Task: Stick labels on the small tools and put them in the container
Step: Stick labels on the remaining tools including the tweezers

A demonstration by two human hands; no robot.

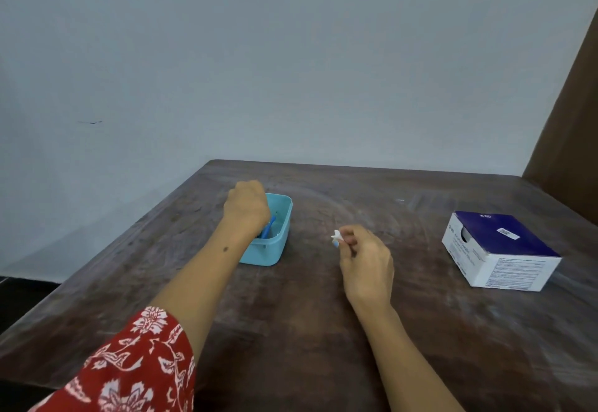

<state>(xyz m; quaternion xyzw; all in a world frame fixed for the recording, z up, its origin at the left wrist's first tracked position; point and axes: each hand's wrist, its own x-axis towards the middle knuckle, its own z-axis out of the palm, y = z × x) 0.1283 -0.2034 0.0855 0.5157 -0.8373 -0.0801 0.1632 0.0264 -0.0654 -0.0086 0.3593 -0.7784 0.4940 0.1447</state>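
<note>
I am reaching my left hand (247, 206) down into the light blue container (281, 235), and its fingers are curling over the inside, hidden behind the back of the hand, so I cannot tell whether they are gripping anything. Just below those fingers a blue tool (268, 227) is lying in the container, with something darker beside it that is too small to make out; whether either is carrying a label I cannot see. My right hand (365, 259) is hovering over the surface (307, 330), well apart from the container, and the tips of its fingers (345, 239) are pinching a small white scrap (336, 235), which I am taking to be a label or its backing. A blue and white box (498, 250) is sitting farther out beyond my right fingers. No other loose tools are showing on the surface, so I am judging the job to be well along: at least one tool is already in, and what is left depends on the scrap I am holding.
</note>
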